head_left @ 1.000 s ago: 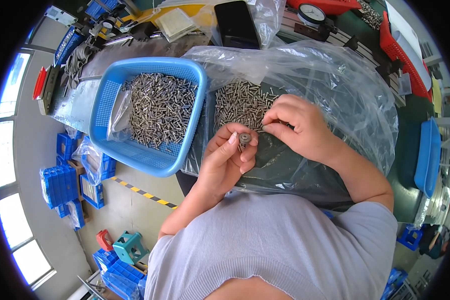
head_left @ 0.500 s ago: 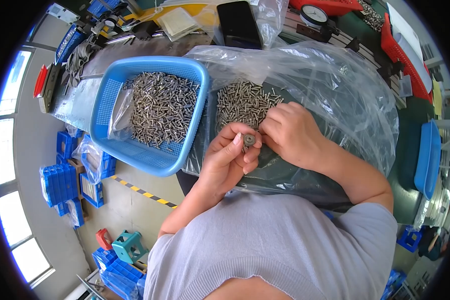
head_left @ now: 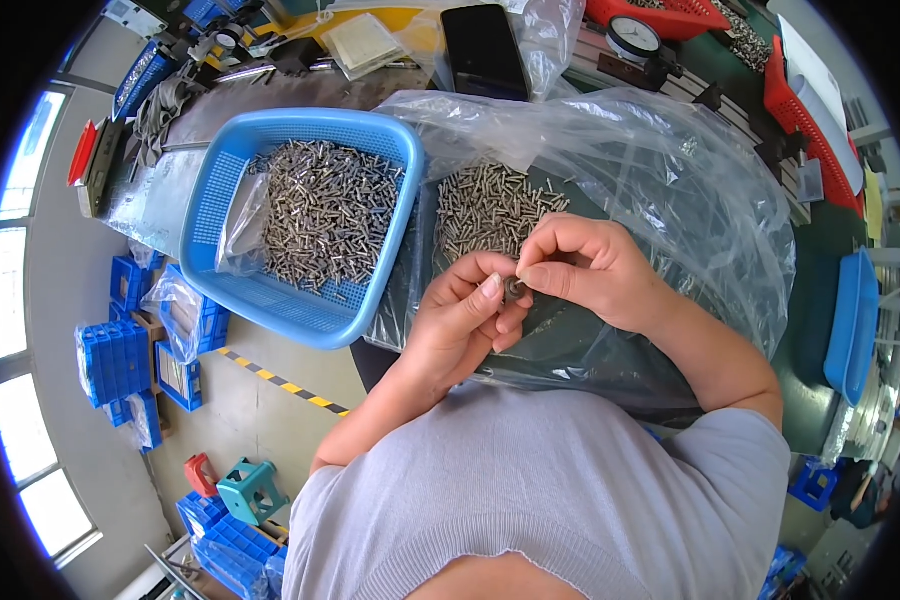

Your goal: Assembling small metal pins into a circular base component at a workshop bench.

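My left hand (head_left: 452, 318) is closed around a small, round, knurled-looking metal part (head_left: 514, 289), held between thumb and fingers above the work surface. Against that part, my right hand (head_left: 602, 274) pinches thumb and forefinger together; whatever is between those fingertips is too small to make out. Just beyond my hands, a heap of short metal pins (head_left: 492, 205) lies on a clear plastic sheet (head_left: 690, 190). To the left stands a blue plastic basket (head_left: 407, 225) holding many similar metal pins (head_left: 335, 220) and a clear plastic bag (head_left: 244, 225).
Along the back are a black phone (head_left: 485, 52), a dial gauge (head_left: 634, 36) and a red basket (head_left: 660, 18). Another red basket (head_left: 815, 130) and a blue tray (head_left: 852, 325) sit at the right. Blue crates (head_left: 118, 362) and a green stool (head_left: 252, 490) stand on the floor.
My right hand has turned and come to the metal part, its thumb and forefinger now pinching there. The part has tilted in my left hand, its round face less visible.
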Demonstrator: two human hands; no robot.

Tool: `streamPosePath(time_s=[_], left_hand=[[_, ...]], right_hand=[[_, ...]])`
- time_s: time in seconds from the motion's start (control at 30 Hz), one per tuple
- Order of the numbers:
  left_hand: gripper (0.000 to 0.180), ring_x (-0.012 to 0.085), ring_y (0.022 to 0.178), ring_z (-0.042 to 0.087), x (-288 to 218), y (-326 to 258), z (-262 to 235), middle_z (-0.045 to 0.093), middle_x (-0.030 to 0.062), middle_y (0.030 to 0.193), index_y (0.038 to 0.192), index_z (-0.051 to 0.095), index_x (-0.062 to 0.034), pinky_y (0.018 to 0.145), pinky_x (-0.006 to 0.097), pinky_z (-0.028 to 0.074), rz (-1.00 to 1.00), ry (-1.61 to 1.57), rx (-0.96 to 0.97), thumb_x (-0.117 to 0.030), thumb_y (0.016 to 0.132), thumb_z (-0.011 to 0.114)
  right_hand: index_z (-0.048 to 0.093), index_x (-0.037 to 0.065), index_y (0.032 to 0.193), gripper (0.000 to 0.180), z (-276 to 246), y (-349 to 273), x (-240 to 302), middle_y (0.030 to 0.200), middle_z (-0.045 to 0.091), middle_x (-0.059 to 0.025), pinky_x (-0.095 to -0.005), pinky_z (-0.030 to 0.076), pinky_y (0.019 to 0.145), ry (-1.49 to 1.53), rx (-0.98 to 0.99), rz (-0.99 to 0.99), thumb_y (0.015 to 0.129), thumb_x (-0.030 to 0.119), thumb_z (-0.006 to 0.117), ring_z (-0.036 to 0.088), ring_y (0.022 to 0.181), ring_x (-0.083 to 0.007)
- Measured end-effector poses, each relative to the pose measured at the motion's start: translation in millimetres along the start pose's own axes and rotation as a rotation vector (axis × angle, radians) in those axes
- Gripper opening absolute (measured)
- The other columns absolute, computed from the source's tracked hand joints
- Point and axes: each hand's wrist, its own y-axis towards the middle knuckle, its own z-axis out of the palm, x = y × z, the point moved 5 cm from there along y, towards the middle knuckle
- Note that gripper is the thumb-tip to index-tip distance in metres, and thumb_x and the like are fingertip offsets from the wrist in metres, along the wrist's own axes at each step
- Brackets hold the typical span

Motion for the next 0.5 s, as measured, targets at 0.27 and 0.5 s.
streamPosePath(time_s=[0.27,0.5], left_hand=[[0.022,0.0093,0.065,0.044,-0.1,-0.3,-1.7,0.06,0.0079,0.091,0.106,0.054,-0.0055,0.055,0.024,0.037,-0.022,0.0,-0.006,-0.023,0.093,0.057],[0.021,0.0095,0.064,0.044,-0.9,-0.6,1.3,0.056,0.0056,0.083,0.104,0.055,-0.0052,0.054,0.024,0.036,-0.02,0.018,0.0,-0.022,0.093,0.057]], right_hand=[[0.062,0.001,0.086,0.007,1.1,0.8,6.6,0.081,0.058,-0.0019,-0.023,0.045,0.068,-0.179,0.002,-0.079,0.086,0.007,0.064,0.056,0.075,-0.0084],[0.061,0.004,0.088,0.011,5.3,1.0,6.2,0.09,0.055,-0.0029,-0.0254,0.044,0.069,-0.327,-0.02,-0.13,0.081,0.006,0.068,0.055,0.078,-0.0124]])
